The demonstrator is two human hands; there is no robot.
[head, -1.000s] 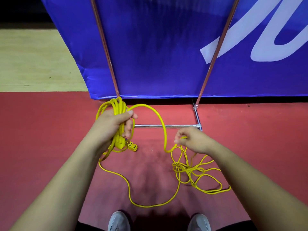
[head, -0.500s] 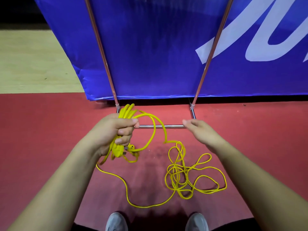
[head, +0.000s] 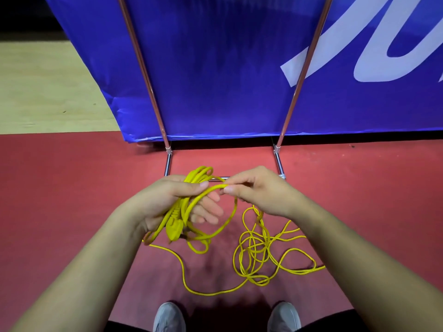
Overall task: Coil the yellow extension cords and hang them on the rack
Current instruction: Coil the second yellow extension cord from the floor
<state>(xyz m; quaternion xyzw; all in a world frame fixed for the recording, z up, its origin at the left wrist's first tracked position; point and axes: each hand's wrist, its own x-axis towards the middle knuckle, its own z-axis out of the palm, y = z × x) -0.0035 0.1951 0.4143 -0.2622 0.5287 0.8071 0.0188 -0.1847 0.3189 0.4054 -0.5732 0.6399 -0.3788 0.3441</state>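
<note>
1. Head view, hands: The left hand (head: pixel 167 202) is raised in front of the body with its palm turned up. Its thumb is clamped over the coiled loops (head: pixel 199 173) of the yellow extension cord (head: pixel 182 212), and its fingers are curled loosely beneath them. The loops stand up above the thumb and hang down below the wrist.
2. The plug (head: pixel 173 228) dangles under the left palm among the hanging loops.
3. The right hand (head: pixel 261 192) is just beside the left, nearly touching its fingertips. It pinches a single strand between thumb and forefinger, with the other fingers folded in. From that pinch the strand arcs across onto the left hand's bundle.
4. Both forearms reach in from the lower corners, bare and bent inward toward each other.
5. Head view, cord on the ground: A loose tangle (head: pixel 254 250) lies on the floor below the right wrist. One long strand sweeps from it in a curve back toward the left hand.
6. Head view, surroundings: The floor (head: pixel 60 188) underfoot is red, and a strip of pale wood (head: pixel 48 92) lies beyond it on the left.
7. The rack (head: pixel 304 68) stands directly ahead. Its two slanted metal poles meet chrome base bars on the red floor just past the hands.
8. A blue banner (head: pixel 215 68) with white lettering hangs behind the poles.
9. Two grey shoes (head: pixel 169 317) show at the bottom edge.
</note>
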